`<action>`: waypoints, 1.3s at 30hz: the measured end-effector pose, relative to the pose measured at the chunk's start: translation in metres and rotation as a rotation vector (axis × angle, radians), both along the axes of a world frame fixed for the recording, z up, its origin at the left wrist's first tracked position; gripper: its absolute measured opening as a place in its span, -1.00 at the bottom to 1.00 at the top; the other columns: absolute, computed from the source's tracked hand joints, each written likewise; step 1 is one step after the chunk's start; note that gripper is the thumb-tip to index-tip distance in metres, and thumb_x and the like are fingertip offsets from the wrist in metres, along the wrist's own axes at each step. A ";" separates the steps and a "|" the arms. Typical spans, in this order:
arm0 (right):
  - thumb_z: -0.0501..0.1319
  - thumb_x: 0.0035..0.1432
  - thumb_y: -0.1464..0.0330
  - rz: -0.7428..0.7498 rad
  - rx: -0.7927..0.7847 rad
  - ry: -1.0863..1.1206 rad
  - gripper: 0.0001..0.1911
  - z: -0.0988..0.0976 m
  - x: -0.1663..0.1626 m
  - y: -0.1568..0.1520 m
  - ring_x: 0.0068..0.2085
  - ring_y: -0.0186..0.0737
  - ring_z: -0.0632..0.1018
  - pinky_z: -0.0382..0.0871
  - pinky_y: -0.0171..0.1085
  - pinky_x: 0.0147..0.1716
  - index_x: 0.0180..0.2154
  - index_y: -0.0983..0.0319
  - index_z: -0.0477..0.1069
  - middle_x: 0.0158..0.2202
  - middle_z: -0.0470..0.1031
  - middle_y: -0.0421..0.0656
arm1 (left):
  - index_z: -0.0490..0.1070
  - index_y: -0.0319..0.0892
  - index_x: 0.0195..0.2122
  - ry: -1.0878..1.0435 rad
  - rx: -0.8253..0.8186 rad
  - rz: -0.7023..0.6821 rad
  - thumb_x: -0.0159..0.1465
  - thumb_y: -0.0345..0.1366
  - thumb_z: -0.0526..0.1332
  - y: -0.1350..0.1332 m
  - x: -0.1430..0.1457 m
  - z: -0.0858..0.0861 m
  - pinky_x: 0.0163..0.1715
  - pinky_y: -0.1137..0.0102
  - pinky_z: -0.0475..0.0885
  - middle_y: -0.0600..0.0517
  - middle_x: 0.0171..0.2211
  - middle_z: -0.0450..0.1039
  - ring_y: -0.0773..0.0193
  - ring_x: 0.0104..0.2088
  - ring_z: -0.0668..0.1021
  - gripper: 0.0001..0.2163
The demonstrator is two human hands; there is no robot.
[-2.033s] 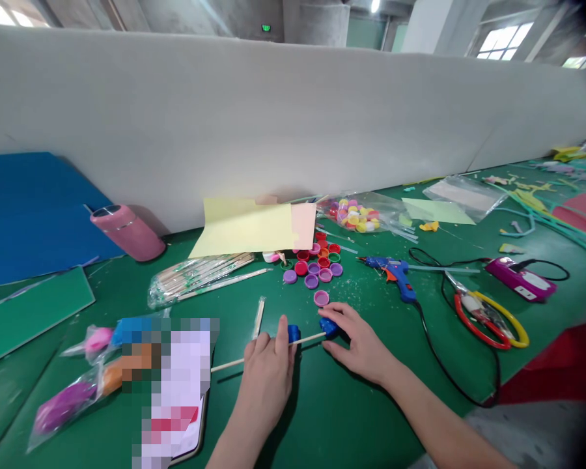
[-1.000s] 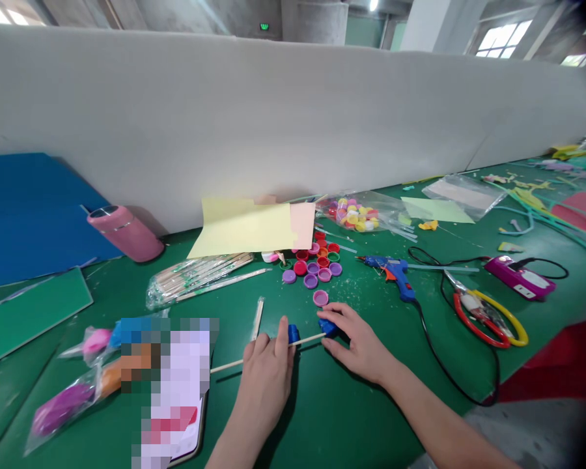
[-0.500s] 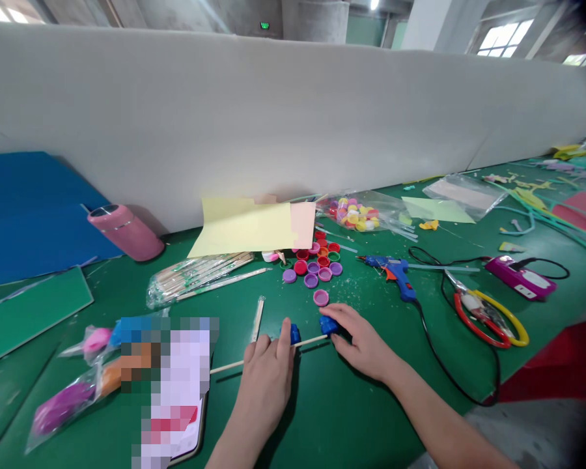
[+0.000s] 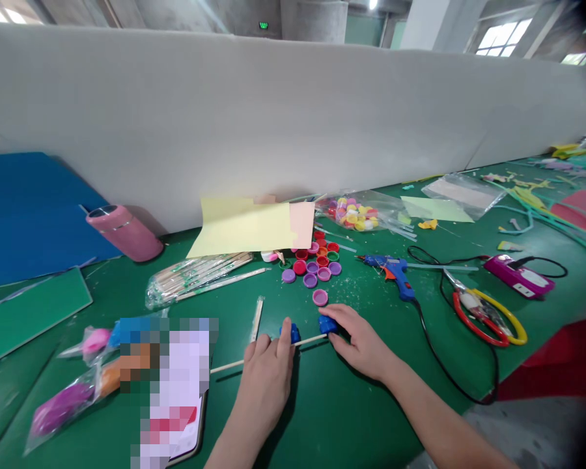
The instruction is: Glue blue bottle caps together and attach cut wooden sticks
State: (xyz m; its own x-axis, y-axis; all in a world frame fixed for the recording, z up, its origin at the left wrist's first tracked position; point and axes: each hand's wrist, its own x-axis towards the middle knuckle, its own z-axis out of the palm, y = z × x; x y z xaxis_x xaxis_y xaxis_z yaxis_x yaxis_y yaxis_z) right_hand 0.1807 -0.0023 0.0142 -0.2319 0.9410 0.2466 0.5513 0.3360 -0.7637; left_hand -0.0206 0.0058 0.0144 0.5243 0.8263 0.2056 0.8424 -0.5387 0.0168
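Observation:
Across the green tabletop in front of me lies a thin wooden stick [image 4: 227, 367], passing under my left hand [image 4: 267, 368]. The fingers of that hand are bent close together over the stick, and its index finger rests against a small blue clay-like lump [image 4: 294, 333]. My right hand [image 4: 359, 342] pinches a second blue lump [image 4: 327, 324] between thumb and fingers, at the stick's right end. Whether the stick's tip is stuck into this lump is hidden. A pink bottle cap [image 4: 320, 298] lies just beyond the right hand.
Bottle caps [image 4: 310, 280] cluster behind my hands, beside bagged sticks [image 4: 200, 277]. A blue glue gun [image 4: 395, 273] with its cord, and scissors [image 4: 488, 319], lie right. A phone [image 4: 190, 391], bagged clay [image 4: 63, 407] and a pink bottle [image 4: 127, 234] are left.

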 end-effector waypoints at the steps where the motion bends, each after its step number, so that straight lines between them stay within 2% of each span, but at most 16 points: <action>1: 0.06 0.02 0.53 0.000 -0.001 0.001 -0.51 0.000 0.000 0.000 0.00 -0.11 0.32 0.22 -0.09 -0.02 0.03 0.15 0.21 -0.03 0.30 -0.06 | 0.16 -0.34 0.07 0.002 -0.001 -0.003 0.24 -0.43 -0.05 0.000 0.000 0.000 -0.40 0.29 0.24 -0.07 -0.53 0.42 0.13 -0.39 0.39 -0.64; 20: 0.08 0.03 0.53 0.004 -0.007 0.001 -0.53 0.000 0.000 -0.001 -0.01 -0.14 0.31 0.20 -0.13 -0.01 0.02 0.18 0.21 -0.04 0.29 -0.06 | 0.19 -0.36 0.05 0.026 0.013 0.008 0.27 -0.30 -0.06 0.003 0.003 0.000 -0.40 0.29 0.25 -0.08 -0.51 0.41 0.13 -0.42 0.39 -0.63; 39: 0.09 -0.02 0.57 0.004 -0.012 0.000 -0.49 0.000 0.000 -0.001 -0.01 -0.16 0.30 0.18 -0.16 0.00 0.01 0.20 0.22 -0.03 0.28 -0.06 | 0.20 -0.38 0.04 0.011 0.034 0.008 0.26 -0.28 -0.05 0.004 0.003 -0.001 -0.39 0.29 0.24 -0.08 -0.52 0.40 0.12 -0.43 0.41 -0.62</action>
State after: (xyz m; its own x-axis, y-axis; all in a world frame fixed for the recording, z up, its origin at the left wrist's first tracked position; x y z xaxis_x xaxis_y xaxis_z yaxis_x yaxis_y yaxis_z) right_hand 0.1803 -0.0037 0.0139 -0.2360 0.9429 0.2350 0.5498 0.3290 -0.7678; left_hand -0.0175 0.0093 0.0130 0.5201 0.8230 0.2282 0.8466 -0.5321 -0.0107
